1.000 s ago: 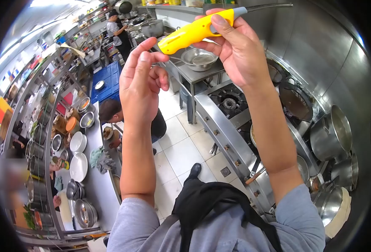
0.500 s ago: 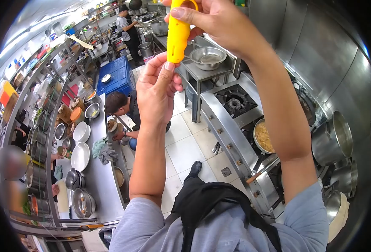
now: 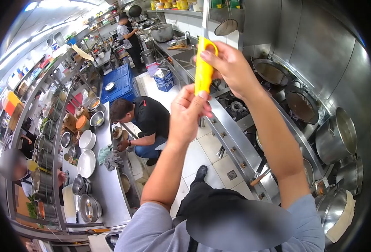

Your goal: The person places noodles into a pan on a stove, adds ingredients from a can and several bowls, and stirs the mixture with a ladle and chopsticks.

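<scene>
A yellow long-necked lighter (image 3: 203, 73) is held up in front of me, its metal neck pointing upward out of the top of the view. My right hand (image 3: 232, 67) grips its upper handle, thumb across the side by the finger loop. Lower down, my left hand (image 3: 185, 115) pinches the bottom end of the handle between thumb and fingers. Some fingertips of both hands are hidden behind the handle. Beyond my right forearm is the stove with a burner (image 3: 236, 107), and a wooden-handled pan (image 3: 261, 176) is partly hidden by that arm.
A co-worker (image 3: 145, 117) crouches left of my hands at a steel counter (image 3: 112, 189) with white dishes (image 3: 86, 164) and metal bowls. Large pots (image 3: 336, 134) and woks (image 3: 301, 103) stand at right. A blue bin (image 3: 122, 86) and another person (image 3: 126, 40) are farther back.
Both hands and the lighter have moved right and down in view, bringing its metal neck into sight. My view has tilted up, showing more of the back wall and the crouching co-worker.
</scene>
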Action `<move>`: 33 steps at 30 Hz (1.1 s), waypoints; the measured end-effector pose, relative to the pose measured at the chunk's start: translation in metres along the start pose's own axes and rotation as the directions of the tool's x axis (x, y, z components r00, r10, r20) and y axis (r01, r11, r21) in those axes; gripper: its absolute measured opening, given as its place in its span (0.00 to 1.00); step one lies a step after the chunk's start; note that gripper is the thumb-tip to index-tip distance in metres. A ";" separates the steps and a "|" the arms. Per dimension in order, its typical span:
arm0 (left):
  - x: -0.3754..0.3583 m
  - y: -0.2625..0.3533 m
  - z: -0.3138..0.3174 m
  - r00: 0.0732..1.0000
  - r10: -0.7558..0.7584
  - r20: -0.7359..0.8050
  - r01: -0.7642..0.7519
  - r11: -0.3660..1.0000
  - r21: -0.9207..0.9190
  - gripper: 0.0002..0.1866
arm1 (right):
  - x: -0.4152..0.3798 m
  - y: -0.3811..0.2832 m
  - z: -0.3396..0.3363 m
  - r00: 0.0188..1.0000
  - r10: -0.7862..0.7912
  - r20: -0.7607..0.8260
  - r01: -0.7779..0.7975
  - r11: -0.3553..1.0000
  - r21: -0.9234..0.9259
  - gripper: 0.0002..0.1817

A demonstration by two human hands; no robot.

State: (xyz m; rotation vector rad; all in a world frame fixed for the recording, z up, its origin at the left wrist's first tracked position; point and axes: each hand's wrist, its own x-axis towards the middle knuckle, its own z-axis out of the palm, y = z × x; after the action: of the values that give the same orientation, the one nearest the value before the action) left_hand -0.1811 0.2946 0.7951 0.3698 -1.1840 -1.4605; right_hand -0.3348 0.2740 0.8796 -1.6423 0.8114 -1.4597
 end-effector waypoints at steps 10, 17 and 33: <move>-0.034 -0.085 -0.019 0.907 -0.374 0.194 0.315 0.908 0.275 0.08 | -0.103 0.105 -0.042 0.946 0.284 -0.156 -0.252 0.948 0.196 0.22; -0.106 -0.162 -0.053 0.768 -0.576 0.281 0.298 0.709 0.639 0.10 | -0.221 0.192 -0.035 0.798 0.567 -0.204 -0.505 0.814 0.288 0.19; -0.164 -0.233 -0.159 0.749 -0.625 -0.219 0.658 0.665 0.353 0.19 | -0.261 0.310 -0.007 0.702 0.712 0.032 -0.707 0.701 -0.096 0.27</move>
State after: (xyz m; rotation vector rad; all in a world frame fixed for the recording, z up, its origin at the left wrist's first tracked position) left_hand -0.1404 0.3267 0.4730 1.2430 -1.3667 -1.7570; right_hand -0.3666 0.3440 0.4815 -1.1911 1.2976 -0.8127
